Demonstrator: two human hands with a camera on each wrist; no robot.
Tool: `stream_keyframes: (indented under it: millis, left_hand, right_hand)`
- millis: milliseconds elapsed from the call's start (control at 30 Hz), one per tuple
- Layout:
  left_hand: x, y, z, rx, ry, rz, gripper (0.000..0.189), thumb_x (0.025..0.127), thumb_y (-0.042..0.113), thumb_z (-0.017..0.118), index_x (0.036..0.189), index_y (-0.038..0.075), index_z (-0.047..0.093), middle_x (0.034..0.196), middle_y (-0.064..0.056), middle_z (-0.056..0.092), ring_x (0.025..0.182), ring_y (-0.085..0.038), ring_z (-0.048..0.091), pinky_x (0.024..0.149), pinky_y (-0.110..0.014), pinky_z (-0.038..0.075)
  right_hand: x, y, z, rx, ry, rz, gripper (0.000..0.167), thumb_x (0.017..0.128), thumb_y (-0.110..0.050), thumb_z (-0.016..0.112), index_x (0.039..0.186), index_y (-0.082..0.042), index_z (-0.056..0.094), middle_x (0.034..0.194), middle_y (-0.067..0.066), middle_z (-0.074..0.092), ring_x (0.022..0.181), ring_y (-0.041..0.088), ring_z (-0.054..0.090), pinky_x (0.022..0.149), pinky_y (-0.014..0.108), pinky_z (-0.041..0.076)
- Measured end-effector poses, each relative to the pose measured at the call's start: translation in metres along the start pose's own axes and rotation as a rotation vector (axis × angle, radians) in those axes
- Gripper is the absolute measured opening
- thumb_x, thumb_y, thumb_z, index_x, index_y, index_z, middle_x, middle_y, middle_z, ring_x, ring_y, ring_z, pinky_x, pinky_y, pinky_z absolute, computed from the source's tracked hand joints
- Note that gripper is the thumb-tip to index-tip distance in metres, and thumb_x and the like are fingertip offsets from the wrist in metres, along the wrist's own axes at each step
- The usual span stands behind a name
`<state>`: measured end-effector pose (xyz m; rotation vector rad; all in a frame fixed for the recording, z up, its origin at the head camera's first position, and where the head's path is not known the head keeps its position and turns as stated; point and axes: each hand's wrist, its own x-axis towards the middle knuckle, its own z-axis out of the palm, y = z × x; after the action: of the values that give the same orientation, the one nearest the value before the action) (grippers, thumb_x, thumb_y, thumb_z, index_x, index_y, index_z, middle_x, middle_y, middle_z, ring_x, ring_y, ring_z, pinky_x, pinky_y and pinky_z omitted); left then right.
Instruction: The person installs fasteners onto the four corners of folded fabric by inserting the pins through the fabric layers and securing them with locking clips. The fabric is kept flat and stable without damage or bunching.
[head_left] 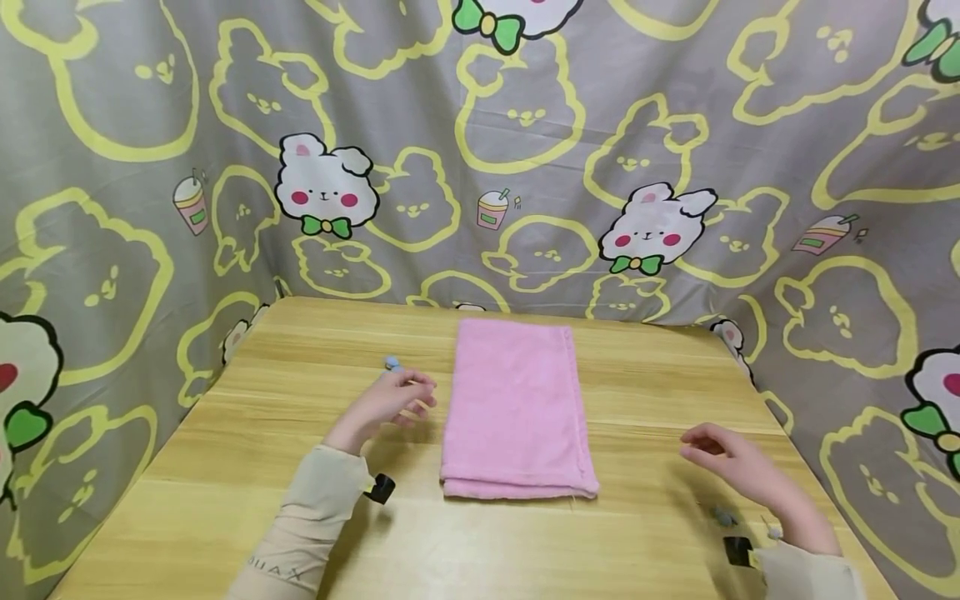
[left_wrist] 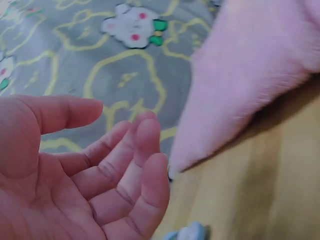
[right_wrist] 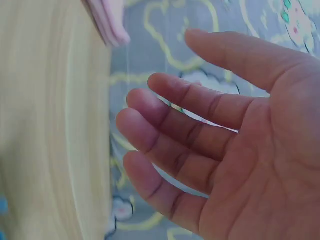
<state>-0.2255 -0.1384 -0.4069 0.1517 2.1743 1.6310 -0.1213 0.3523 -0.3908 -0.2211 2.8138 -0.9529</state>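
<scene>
A folded pink towel [head_left: 517, 408] lies flat in the middle of the wooden table, its folded layers showing along the near edge. My left hand [head_left: 390, 404] hovers just left of the towel, fingers loosely bent and holding nothing. In the left wrist view the palm of that hand [left_wrist: 100, 175] faces up beside the pink cloth [left_wrist: 250, 75]. Farther off, my right hand [head_left: 738, 467] is held over the right side of the table, well apart from the towel. Its fingers [right_wrist: 145, 130] are relaxed, with nothing between them and the thumb.
A small light-blue object [head_left: 392, 363] sits behind my left hand. Two small bluish-grey pieces, one of them a dark one [head_left: 724, 517], lie under my right forearm. Behind the wooden table [head_left: 337, 333] hangs a grey curtain [head_left: 420, 108] with cartoon bears, enclosing it on the sides too.
</scene>
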Motion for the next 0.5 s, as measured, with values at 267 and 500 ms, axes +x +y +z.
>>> stream_keyframes:
  millis: [267, 500]
  left_hand:
    - [-0.006, 0.006, -0.012, -0.095, 0.106, 0.107, 0.035, 0.099, 0.022, 0.054, 0.128, 0.003, 0.052, 0.1, -0.007, 0.066, 0.083, -0.019, 0.063, 0.07, -0.028, 0.054]
    - [-0.004, 0.02, 0.019, 0.079, 0.094, 0.325, 0.03, 0.096, 0.017, 0.06, 0.122, 0.002, 0.059, 0.102, -0.019, 0.068, 0.083, -0.028, 0.065, 0.072, -0.028, 0.053]
  right_hand:
    - [-0.021, 0.029, -0.011, -0.052, 0.042, 0.109, 0.039, 0.096, -0.026, 0.06, 0.119, 0.007, 0.058, 0.102, 0.007, 0.065, 0.079, -0.01, 0.051, 0.066, 0.022, 0.048]
    - [-0.029, 0.043, -0.004, -0.018, 0.028, 0.176, 0.042, 0.096, -0.027, 0.061, 0.121, 0.006, 0.057, 0.103, 0.006, 0.065, 0.08, -0.011, 0.051, 0.067, 0.021, 0.049]
